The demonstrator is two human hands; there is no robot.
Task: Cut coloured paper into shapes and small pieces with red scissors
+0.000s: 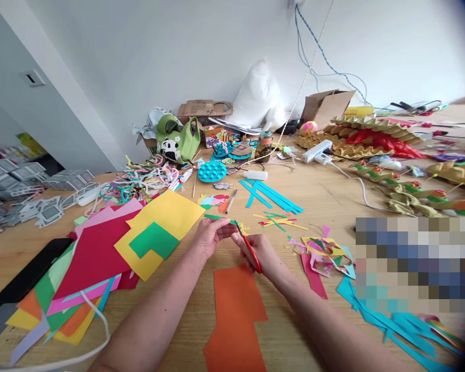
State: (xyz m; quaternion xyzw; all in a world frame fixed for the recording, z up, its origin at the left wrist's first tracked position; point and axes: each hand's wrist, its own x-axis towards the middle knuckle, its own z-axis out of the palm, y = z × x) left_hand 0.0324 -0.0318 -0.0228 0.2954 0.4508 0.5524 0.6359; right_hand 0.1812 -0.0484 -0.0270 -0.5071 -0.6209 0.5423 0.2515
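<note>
My left hand's (210, 238) fingers pinch the green strip (212, 217) above the bench (318, 191); right hand's (265, 254) close round red scissors (250, 250). Blades sit near left fingers: a slip could nick them.

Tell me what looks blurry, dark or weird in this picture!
In the head view, big blocky squares cover part of the lower right; in the head view, the right-hand corners go dark; in the head view, the grey pieces at far left look soft and stretched, while the red scissors look clearer.
</note>
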